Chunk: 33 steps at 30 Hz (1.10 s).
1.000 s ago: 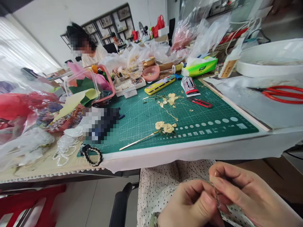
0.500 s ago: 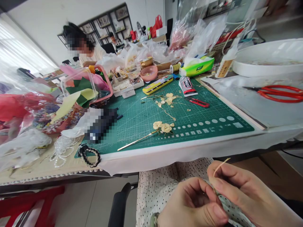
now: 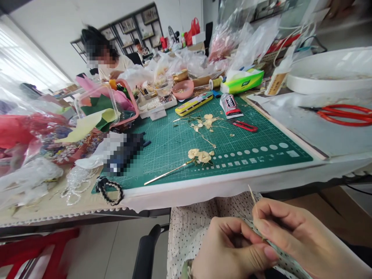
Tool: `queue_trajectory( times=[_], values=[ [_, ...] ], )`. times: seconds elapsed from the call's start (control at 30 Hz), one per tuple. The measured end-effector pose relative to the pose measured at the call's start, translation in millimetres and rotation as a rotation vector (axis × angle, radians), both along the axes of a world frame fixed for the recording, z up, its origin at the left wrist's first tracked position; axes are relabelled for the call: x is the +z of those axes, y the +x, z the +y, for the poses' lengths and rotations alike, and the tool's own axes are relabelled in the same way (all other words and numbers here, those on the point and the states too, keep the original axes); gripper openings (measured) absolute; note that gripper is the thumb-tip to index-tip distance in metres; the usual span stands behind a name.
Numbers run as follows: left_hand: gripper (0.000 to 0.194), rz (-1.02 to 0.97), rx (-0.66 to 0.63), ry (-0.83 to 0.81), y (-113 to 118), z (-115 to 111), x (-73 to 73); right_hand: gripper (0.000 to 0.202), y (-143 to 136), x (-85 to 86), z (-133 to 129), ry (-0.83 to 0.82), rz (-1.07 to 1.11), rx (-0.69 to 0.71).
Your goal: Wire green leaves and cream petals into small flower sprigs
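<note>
Over my lap, my left hand (image 3: pixel 235 248) pinches thumb against forefinger on the lower part of a thin pale wire (image 3: pixel 252 195). Close beside it, my right hand (image 3: pixel 293 228) holds the same wire between thumb and fingertips, its free end sticking up. What lies between the fingertips is mostly hidden. On the green cutting mat (image 3: pixel 162 143) rests a gold hairpin (image 3: pixel 168 175) with cream flowers (image 3: pixel 200 155) at its right end. Farther back on the mat are more cream flowers with wires (image 3: pixel 207 122).
A glue tube (image 3: pixel 231 106) and small red snips (image 3: pixel 245 126) lie on the mat. Red scissors (image 3: pixel 344 114) are at the right, below a white round tray (image 3: pixel 331 85). Plastic bags and a pink basket (image 3: pixel 135 102) crowd the left. A person (image 3: pixel 112 64) sits across.
The wire's free end now leans left instead of right and looks straighter. Both hands have shifted slightly, staying close together. Across the table, the person's head has moved a little right.
</note>
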<state>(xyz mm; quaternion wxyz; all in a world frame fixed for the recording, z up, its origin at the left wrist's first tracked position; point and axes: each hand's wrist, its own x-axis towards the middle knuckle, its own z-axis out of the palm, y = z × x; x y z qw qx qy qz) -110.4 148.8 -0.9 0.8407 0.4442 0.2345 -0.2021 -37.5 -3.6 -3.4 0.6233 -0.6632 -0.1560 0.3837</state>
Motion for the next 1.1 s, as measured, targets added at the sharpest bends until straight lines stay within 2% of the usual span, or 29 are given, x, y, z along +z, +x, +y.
queue_trajectory(
  times=[0.17, 0.33, 0.57, 0.77, 0.87, 1.0, 1.1],
  values=[
    [0.048, -0.045, 0.090, -0.070, 4, 3, 5.5, 0.043, 4, 4.3, -2, 0.005, -0.103, 0.059],
    [0.037, -0.007, 0.061, -0.085, 3, 5, 3.2, 0.045, 6, 2.7, -8, -0.044, -0.100, 0.144],
    [0.055, -0.084, -0.057, -0.125, 0, 6, -1.2, 0.043, 6, 7.3, -7, -0.005, -0.003, 0.187],
    [0.067, -0.010, -0.042, -0.028, -1, 3, -4.3, 0.046, 7, -1.3, -11, -0.056, -0.222, 0.141],
    [0.061, 0.017, -0.006, -0.043, 1, 1, -3.3, 0.047, 6, -2.5, -9, -0.107, -0.248, 0.170],
    [0.052, 0.032, 0.066, -0.071, 3, 2, -1.4, 0.047, 6, 2.3, -5, -0.091, -0.281, 0.188],
    [0.046, 0.023, 0.054, -0.089, 3, 3, -2.6, 0.044, 5, 4.0, -5, -0.110, -0.238, 0.216]
  ],
)
